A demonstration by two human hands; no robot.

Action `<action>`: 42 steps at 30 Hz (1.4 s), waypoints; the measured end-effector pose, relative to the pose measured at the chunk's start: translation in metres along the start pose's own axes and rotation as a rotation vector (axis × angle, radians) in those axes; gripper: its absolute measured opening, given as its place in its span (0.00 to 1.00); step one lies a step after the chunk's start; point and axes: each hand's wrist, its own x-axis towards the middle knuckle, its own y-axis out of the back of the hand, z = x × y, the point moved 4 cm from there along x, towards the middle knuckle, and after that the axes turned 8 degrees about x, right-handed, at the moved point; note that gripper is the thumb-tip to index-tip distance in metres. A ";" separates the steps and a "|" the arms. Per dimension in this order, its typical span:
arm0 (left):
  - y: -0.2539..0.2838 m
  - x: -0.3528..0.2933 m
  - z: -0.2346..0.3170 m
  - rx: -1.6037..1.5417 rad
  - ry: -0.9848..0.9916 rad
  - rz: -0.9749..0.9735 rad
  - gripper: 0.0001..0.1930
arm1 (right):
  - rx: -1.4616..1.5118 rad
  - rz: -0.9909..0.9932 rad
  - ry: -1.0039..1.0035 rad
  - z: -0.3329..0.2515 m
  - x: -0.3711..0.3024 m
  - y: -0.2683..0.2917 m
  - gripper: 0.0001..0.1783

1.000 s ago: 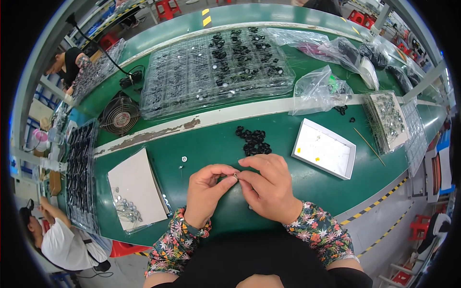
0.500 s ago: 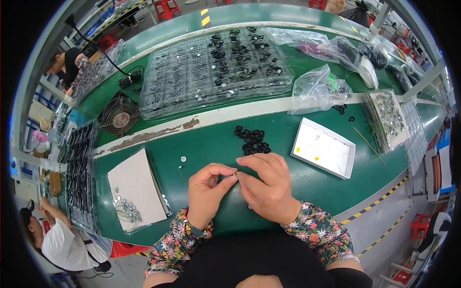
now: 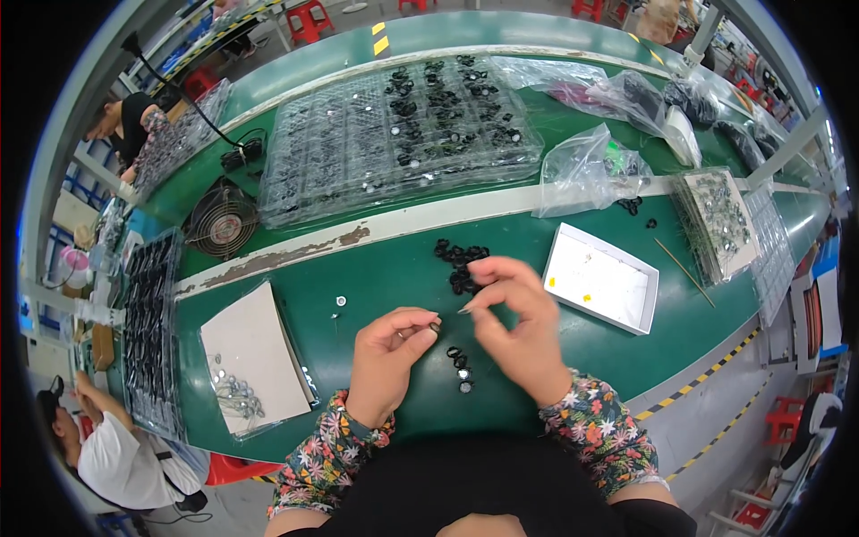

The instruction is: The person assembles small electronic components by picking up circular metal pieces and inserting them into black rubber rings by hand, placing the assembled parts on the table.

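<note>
Watching remotely, I see the left hand (image 3: 385,365) pinching a small, round, dark part (image 3: 435,328) between thumb and forefinger, above the glossy green tabletop (image 3: 394,264). The right hand (image 3: 521,333) stands just beside it, apart, thumb and forefinger close together; whether they grip anything, I cannot tell. Nearer the body lies a short row of small black rings and silver-faced discs (image 3: 462,363); farther off, a loose heap of black rings (image 3: 458,255). I judge a light, steady left pinch best, the part's rim exposed to the right fingertips.
</note>
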 end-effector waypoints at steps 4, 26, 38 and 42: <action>0.011 0.000 -0.004 -0.154 0.146 0.055 0.08 | -0.496 0.132 0.147 -0.003 0.020 0.046 0.04; 0.003 0.002 -0.002 0.165 0.165 0.071 0.07 | -0.362 -0.333 0.075 -0.007 -0.006 -0.015 0.11; -0.002 0.004 0.002 0.119 0.140 -0.001 0.05 | -0.307 -0.304 0.108 -0.006 -0.007 -0.013 0.10; -0.006 0.002 0.007 0.390 0.030 0.032 0.06 | -0.326 -0.328 0.133 -0.009 -0.005 -0.011 0.09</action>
